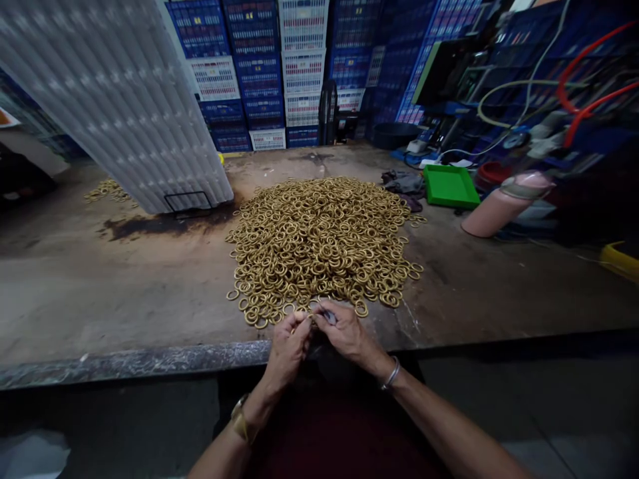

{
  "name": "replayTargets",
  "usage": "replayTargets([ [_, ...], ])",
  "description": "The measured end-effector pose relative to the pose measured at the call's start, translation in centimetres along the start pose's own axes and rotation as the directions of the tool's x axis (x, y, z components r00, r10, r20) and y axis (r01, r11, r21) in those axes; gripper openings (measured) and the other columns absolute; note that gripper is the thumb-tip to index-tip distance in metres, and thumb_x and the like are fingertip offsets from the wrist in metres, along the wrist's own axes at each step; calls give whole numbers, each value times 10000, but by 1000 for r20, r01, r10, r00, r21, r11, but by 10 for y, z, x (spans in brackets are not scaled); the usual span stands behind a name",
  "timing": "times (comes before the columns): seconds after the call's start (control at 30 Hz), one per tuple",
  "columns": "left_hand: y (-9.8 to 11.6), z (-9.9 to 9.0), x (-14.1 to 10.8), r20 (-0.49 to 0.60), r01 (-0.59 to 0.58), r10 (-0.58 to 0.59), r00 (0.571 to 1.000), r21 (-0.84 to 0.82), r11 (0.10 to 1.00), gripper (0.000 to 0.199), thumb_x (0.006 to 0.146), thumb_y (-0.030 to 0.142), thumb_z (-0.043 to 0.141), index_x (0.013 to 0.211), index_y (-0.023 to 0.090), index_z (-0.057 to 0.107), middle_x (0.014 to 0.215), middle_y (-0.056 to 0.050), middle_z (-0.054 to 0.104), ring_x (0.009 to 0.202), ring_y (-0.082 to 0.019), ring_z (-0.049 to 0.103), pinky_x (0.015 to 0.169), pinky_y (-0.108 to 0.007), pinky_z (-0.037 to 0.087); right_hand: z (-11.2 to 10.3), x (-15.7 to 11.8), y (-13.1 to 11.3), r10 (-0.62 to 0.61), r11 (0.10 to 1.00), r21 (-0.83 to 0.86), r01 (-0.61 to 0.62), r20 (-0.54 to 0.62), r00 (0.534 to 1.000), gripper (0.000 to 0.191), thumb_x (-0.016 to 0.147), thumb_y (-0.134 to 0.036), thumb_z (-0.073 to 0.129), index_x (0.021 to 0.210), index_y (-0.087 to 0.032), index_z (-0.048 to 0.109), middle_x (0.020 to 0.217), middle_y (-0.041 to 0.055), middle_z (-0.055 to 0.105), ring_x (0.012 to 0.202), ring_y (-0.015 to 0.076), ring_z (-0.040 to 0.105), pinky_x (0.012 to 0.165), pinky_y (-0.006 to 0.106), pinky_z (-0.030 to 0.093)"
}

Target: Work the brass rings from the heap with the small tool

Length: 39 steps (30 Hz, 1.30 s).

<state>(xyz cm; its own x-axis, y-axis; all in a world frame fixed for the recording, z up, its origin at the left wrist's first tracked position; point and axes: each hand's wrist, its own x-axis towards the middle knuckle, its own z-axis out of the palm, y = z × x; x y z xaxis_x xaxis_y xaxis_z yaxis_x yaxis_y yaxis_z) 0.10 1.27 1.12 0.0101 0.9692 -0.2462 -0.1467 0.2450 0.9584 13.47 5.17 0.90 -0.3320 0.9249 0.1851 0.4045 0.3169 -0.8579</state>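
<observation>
A broad heap of brass-coloured rings (319, 246) lies on the table in front of me. At the heap's near edge my left hand (289, 342) is closed in a pinch on one brass ring (310, 317), mostly hidden by the fingertips. My right hand (349, 332) meets it there, its fingers closed round a small grey tool (329, 317) whose kind I cannot make out. The fingertips of both hands are close together over the table's front edge.
Stacked grey ribbed trays (134, 113) lean by a black wire stand (188, 203) at left, with a few rings (107, 191) behind. A green tray (450, 186), dark cloth (402, 181) and pink bottle (506, 206) stand at right. Blue and white crates (257, 73) line the back.
</observation>
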Motion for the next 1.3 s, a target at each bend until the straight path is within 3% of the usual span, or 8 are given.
replayTargets([
  [0.13,0,2,0,-88,-81,85,993,49,996,218,758,377,554,753,165,602,485,59,439,422,-66,356,433,-178,298,4,3,-1,231,955,190,-226,-6,973,213,788,-360,484,719,-170,551,607,-21,528,546,88,462,509,190,364],
  [0.27,1,5,0,-94,-217,227,969,108,970,178,759,322,560,747,162,637,612,6,569,566,-108,481,554,-206,373,5,2,-2,407,795,380,-473,242,881,307,784,-474,442,718,-177,485,520,-53,476,351,48,318,335,177,224],
  [0.33,0,4,-1,-65,-212,220,973,109,971,185,758,326,564,722,156,627,614,5,565,560,-103,474,546,-204,368,5,1,-3,422,760,414,-502,274,864,311,770,-481,454,701,-178,470,522,-54,476,338,39,305,321,171,203],
  [0.57,-3,-1,-4,112,84,-77,991,-62,995,307,786,455,499,666,174,469,503,69,397,388,-45,302,370,-164,216,5,4,-9,371,841,361,-403,157,915,209,719,-354,522,631,-167,491,482,-67,405,406,43,307,372,163,246],
  [0.77,-7,0,-3,88,47,-38,995,-96,994,298,787,458,500,692,178,461,525,69,402,394,-40,297,373,-159,220,7,5,0,352,868,340,-363,96,931,230,759,-381,494,686,-164,513,501,-53,449,418,60,351,406,180,285],
  [0.9,-8,-1,-2,54,34,-29,998,-91,995,297,778,472,504,724,182,467,549,67,430,388,-36,301,369,-158,221,6,1,6,284,945,168,-280,1,959,226,786,-313,443,625,-168,507,513,-35,463,481,82,394,464,189,305],
  [1.1,-4,0,-5,54,17,-16,998,-31,999,326,770,496,498,704,181,451,487,80,378,380,-41,285,372,-162,215,4,-10,3,2,976,-216,31,150,989,118,708,-111,446,676,-173,541,576,-21,511,524,90,396,510,205,255],
  [1.3,-3,1,-4,-1,-12,12,1000,31,999,344,754,508,508,675,177,457,483,71,391,388,-47,298,385,-171,233,5,-12,3,-5,950,-307,55,161,987,134,714,-103,430,705,-181,539,585,-15,519,518,98,389,510,214,232],
])
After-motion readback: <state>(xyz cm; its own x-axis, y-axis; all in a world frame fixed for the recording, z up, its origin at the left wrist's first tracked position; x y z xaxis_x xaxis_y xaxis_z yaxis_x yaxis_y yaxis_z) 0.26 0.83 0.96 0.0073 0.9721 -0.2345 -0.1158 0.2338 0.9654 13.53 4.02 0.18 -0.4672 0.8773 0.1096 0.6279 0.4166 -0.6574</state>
